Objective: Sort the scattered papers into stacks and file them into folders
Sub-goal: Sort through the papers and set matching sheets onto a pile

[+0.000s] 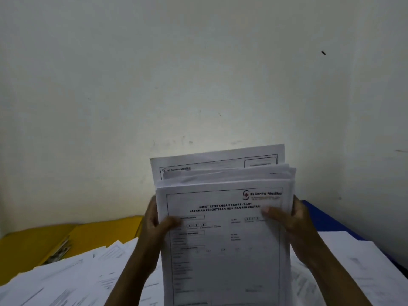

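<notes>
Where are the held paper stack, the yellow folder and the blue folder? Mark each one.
held paper stack [223, 239], head view, on the front sheet's printed form.
yellow folder [97, 233], head view, on its bare cover behind the loose papers.
blue folder [326, 219], head view, on the visible strip right of the stack.

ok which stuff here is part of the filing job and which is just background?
Job:
- stack of forms, held upright by the left hand and right hand
- loose papers spread beneath
- yellow folder, far left
- blue folder, right

Background:
- wall
- dark mark on it
</notes>
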